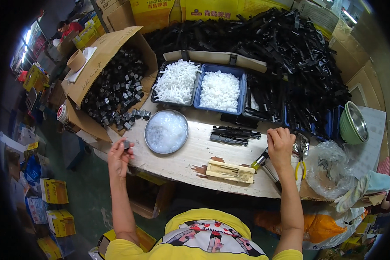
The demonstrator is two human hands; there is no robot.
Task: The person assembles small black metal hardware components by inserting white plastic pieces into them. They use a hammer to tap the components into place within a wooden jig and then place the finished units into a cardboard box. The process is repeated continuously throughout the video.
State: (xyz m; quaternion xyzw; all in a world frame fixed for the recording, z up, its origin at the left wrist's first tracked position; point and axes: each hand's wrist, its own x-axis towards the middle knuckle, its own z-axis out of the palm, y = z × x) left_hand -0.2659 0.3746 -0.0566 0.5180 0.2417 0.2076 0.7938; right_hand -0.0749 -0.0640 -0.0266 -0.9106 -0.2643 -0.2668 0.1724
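Between the thumb and fingers of my left hand is a small dark grey block, held just off the table's left front edge. My right hand is closed, its fingertips pressed together beside the black parts pile; what they hold, if anything, is too small to make out. Below it lies a yellow-and-black handled tool, partly hidden by my forearm. Between my hands rest several slim black plastic parts and a pale wooden jig. A round metal dish of small translucent pieces stands nearer my left hand.
A tipped cardboard box spills dark blocks at left. Behind the dish stand a black tray of white rods and a blue tray of white pieces. Black parts are heaped behind. Pliers, a plastic bag and bowls sit at right.
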